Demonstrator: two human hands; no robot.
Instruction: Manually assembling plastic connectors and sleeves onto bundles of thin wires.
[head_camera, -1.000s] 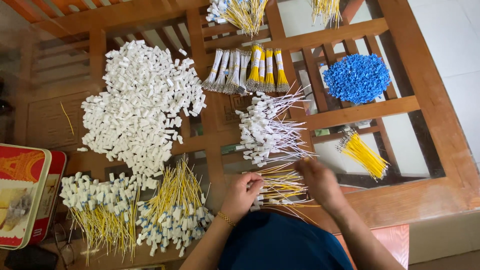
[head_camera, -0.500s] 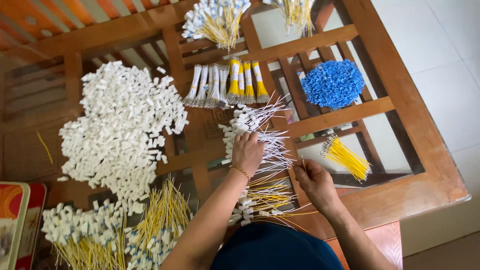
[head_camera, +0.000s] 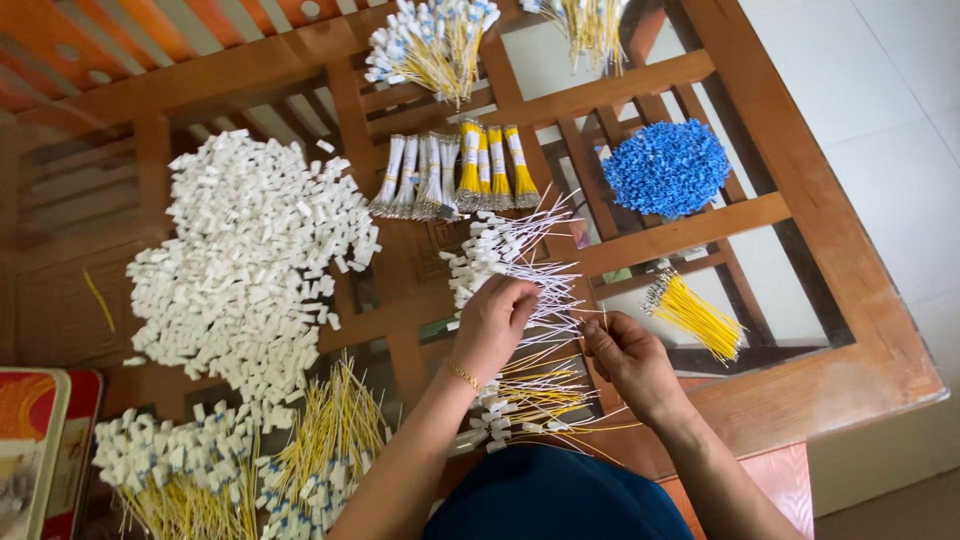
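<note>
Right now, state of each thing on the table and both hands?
left hand: fingers down on the white wire pile
right hand: pinching thin white wires
white connector heap: loose, spread
blue connector heap: loose
banded wire bundles: tied, side by side
yellow wire bundle: lying apart

My left hand (head_camera: 497, 322) rests on a fan of white wires (head_camera: 510, 262) with white plugs, fingers curled among them. My right hand (head_camera: 625, 358) pinches thin wire ends just beside it. A heap of white connectors (head_camera: 245, 265) lies left on the tabletop (head_camera: 860, 370), blue ones (head_camera: 667, 168) farther right.
</note>
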